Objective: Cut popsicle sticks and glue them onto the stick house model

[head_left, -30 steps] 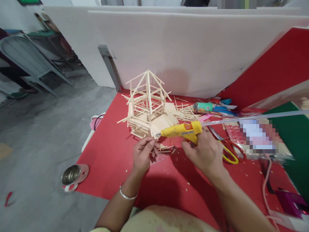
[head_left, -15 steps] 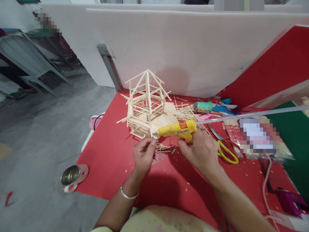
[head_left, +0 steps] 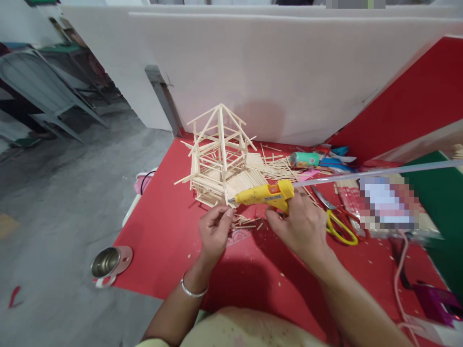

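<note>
My right hand point(head_left: 302, 224) is wrapped round the handle of a yellow hot glue gun point(head_left: 265, 193), with a long clear glue stick point(head_left: 376, 172) sticking out of its back. The gun's nozzle points left, at the lower front corner of a small house frame point(head_left: 223, 159) built from thin wooden sticks. Just below that nozzle, my left hand point(head_left: 216, 227) has thumb and fingers pinched together; whatever is between them is too small to make out. Short cut sticks point(head_left: 246, 222) lie between my hands on the red tabletop point(head_left: 155, 241).
Loose sticks point(head_left: 280, 168) and a green bottle point(head_left: 304, 159) lie behind the glue gun. Yellow-handled scissors point(head_left: 340, 226) are right of my right hand, near a pink cable point(head_left: 398, 274). A metal mug point(head_left: 112, 262) stands at the left table edge. A white board point(head_left: 289, 72) rises behind.
</note>
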{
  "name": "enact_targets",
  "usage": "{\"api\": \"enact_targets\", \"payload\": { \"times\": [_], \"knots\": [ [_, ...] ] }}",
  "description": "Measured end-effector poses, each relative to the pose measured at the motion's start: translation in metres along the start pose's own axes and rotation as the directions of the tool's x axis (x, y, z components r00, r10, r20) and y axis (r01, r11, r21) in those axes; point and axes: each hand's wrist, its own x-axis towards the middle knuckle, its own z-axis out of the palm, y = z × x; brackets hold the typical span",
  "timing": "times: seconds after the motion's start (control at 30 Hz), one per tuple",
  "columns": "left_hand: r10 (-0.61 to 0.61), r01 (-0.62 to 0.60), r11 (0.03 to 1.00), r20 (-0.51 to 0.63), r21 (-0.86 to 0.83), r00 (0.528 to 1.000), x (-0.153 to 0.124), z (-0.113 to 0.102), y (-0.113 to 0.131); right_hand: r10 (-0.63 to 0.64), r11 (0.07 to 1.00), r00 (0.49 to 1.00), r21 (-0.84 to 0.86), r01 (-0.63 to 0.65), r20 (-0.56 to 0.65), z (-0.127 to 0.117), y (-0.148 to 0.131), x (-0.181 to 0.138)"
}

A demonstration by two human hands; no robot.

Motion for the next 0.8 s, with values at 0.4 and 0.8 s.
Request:
{"api": "enact_targets", "payload": {
  "times": [0.4, 0.8],
  "knots": [
    [-0.03, 0.03, 0.999, -0.002, -0.027, 1.0, 0.0002, 0.0014, -0.0024, 0.009, 1.0, 1.0, -0.019, -0.01, -0.021, -0.0037, -0.0004, -0.0046],
    [-0.019, 0.019, 1.0, -0.002, 0.002, 1.0, 0.0005, 0.0021, 0.0005, 0.014, 1.0, 0.999, -0.011, -0.014, -0.028, -0.0047, 0.0008, -0.0059]
  ]
}}
